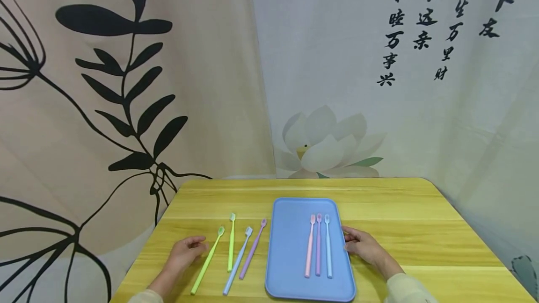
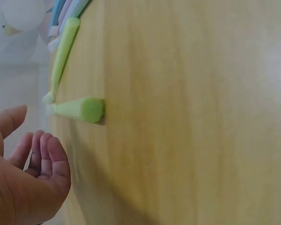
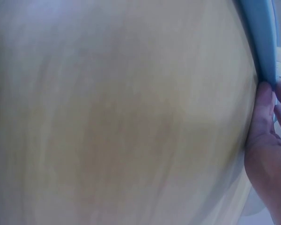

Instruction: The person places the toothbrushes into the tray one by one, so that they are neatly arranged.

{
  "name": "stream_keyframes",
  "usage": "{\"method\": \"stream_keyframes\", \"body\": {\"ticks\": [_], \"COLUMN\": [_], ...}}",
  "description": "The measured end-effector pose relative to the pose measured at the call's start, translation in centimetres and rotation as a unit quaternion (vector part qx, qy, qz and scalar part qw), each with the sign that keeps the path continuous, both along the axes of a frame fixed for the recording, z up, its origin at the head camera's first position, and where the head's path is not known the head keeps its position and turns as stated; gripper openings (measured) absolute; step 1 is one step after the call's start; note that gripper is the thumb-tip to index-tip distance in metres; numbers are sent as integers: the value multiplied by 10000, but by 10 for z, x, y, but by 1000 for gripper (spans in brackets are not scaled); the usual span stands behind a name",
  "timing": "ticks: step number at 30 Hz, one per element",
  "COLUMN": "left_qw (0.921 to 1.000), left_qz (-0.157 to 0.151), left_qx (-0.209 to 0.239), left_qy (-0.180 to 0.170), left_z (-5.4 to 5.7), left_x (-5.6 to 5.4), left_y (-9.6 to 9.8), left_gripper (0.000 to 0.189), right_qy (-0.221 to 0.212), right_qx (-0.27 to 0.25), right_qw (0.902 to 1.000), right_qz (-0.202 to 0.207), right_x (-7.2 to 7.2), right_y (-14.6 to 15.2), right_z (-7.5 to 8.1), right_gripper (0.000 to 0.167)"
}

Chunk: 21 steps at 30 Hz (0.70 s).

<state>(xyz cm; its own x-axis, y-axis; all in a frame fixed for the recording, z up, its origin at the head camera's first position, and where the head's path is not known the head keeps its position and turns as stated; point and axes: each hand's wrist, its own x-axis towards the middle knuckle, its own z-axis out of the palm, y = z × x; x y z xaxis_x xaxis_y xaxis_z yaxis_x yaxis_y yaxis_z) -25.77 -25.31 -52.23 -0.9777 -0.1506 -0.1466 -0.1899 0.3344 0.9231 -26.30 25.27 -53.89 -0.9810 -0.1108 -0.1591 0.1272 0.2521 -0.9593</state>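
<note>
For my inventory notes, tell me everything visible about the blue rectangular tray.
The blue rounded-rectangular tray looks plastic, with a low raised rim. It lies flat on the yellow wood-grain table, long sides running front to back. On it, side by side, lie a pink toothbrush, a purple toothbrush and a light-blue toothbrush, all slim and plastic-looking, heads toward its far end. The right hand touches its right edge.

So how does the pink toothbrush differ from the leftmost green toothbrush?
The pink toothbrush lies on the blue tray, the leftmost green toothbrush on the wooden table. In the head view the green one slants plainly, the pink one only slightly. Both have their heads at the far end.
</note>
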Motion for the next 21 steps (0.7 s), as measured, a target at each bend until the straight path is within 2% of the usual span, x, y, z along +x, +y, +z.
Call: {"method": "stream_keyframes", "body": {"ticks": [5, 9, 17, 21], "left_qw": [10000, 10000, 9991, 9983], "left_qz": [15, -11, -91, -191], "left_qx": [-31, -23, -403, -544], "left_qy": [-89, -27, -103, -21], "left_z": [-6, -11, -17, -18], "left_x": [2, 3, 4, 4], "left_y": [4, 6, 5, 5], "left_gripper": [45, 43, 43, 44], "right_qy": [-1, -49, -11, 23], "right_qx": [99, 106, 61, 56], "right_qw": [10000, 9999, 10000, 10000], "right_qz": [4, -81, -52, -21], "right_x": [-1, -1, 0, 1], "right_y": [0, 0, 0, 1], "right_z": [-1, -1, -1, -2], "right_gripper": [61, 60, 60, 60]}}
